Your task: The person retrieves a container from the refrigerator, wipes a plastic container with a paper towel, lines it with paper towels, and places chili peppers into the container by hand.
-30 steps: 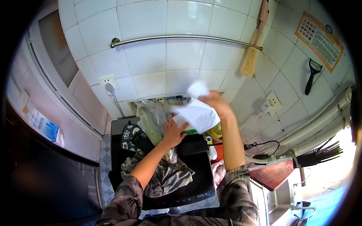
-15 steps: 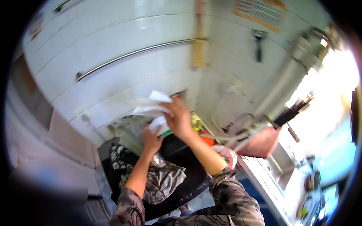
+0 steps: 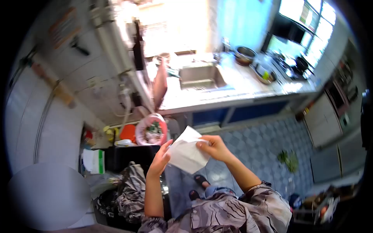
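Observation:
White paper tissues [image 3: 189, 153] hang in front of me, looking layered or folded. My right hand [image 3: 215, 148] pinches their right edge between thumb and fingers. At the left edge, my left hand [image 3: 158, 160] has its fingers and thumb around the paper; its grip is partly hidden behind the sheets. A white tissue pack with a green stripe [image 3: 93, 161] lies to the left, on a dark surface beside a crumpled camouflage-patterned cloth [image 3: 132, 190].
A pink bin [image 3: 165, 126] with scraps stands ahead, by an orange item [image 3: 127, 133]. Beyond is a counter with a sink [image 3: 202, 77], a metal pot [image 3: 244, 55] and a stove [image 3: 291, 68]. Green leaves [image 3: 288, 160] lie on the tiled floor [image 3: 248, 139].
My view has swung right, from the wall to the sink and floor. Both hands have left the tissue pack, and the white tissues are now held between them.

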Motion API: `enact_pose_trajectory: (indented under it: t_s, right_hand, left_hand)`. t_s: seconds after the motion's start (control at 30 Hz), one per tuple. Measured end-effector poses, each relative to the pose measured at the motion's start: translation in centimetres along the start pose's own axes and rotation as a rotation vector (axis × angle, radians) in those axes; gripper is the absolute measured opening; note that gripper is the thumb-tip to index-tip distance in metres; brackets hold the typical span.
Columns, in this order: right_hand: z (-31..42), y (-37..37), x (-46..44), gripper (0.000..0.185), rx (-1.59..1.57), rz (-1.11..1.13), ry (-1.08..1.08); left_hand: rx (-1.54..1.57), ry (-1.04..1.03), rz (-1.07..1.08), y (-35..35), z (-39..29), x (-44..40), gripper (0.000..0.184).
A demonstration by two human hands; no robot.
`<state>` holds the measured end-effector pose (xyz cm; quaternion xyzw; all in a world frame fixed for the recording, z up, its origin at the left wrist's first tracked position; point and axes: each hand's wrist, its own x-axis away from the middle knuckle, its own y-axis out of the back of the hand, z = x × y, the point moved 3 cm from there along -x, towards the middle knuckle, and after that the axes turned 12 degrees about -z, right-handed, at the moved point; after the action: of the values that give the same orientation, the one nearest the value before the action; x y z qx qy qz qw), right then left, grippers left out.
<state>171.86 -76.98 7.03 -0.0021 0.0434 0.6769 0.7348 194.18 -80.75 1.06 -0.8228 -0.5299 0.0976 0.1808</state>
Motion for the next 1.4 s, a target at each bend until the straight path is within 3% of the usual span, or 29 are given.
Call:
enact_pose_trajectory:
  t_s: [0.13, 0.23, 0.27, 0.43, 0.57, 0.63, 0.73, 1.0, 1.2, 1.3, 1.4]
  right_hand:
    - [-0.9, 11.2, 6.9, 0.019, -0.097, -0.356, -0.057]
    - [-2.1, 18.4, 12.8, 0.02, -0.217, -0.607, -0.114]
    - [-2.4, 20.7, 14.7, 0.02, -0.295, -0.722, -0.128]
    - [-6.8, 32.1, 24.0, 0.022, -0.462, -1.109, -0.142]
    - [-8.9, 39.5, 31.2, 0.021, -0.452, -1.251, -0.209]
    - [-9.7, 42.5, 34.4, 0.02, -0.223, -1.316, -0.332]
    - [-11.6, 46.5, 37.7, 0.02, -0.133, -1.368, -0.407]
    - [-14.8, 59.3, 39.6, 0.014, 0.304, -1.534, -0.437]
    - [-19.0, 71.1, 41.9, 0.014, 0.446, -1.598, -0.631]
    - [-21.8, 77.8, 46.4, 0.013, 0.406, -1.732, -0.767]
    - [-22.3, 85.4, 48.2, 0.012, 0.418, -1.715, -0.742]
  left_hand:
    - [0.323, 0.339, 0.269, -9.9, 7.8, -3.0, 0.069]
    - [0.199, 0.442, 0.345, -19.5, 11.2, -3.9, 0.057]
    - [0.194, 0.487, 0.338, -22.5, 12.8, -3.9, 0.04]
    - [-0.013, 0.617, 0.333, -35.9, 21.5, -5.0, 0.023]
    - [-0.12, 0.746, 0.405, -44.5, 29.0, -4.5, 0.024]
    - [-0.166, 0.79, 0.424, -48.1, 31.8, -4.1, 0.025]
    - [-0.207, 0.912, 0.435, -52.4, 35.5, -4.0, 0.026]
    - [-0.43, 1.044, 0.554, -64.3, 47.8, -10.0, 0.025]
    - [-0.494, 1.048, 0.747, -74.8, 58.1, -15.9, 0.018]
    - [-0.583, 0.964, 0.679, -80.2, 60.6, -17.0, 0.016]
    - [-0.627, 0.962, 0.64, -82.8, 64.3, -18.1, 0.016]
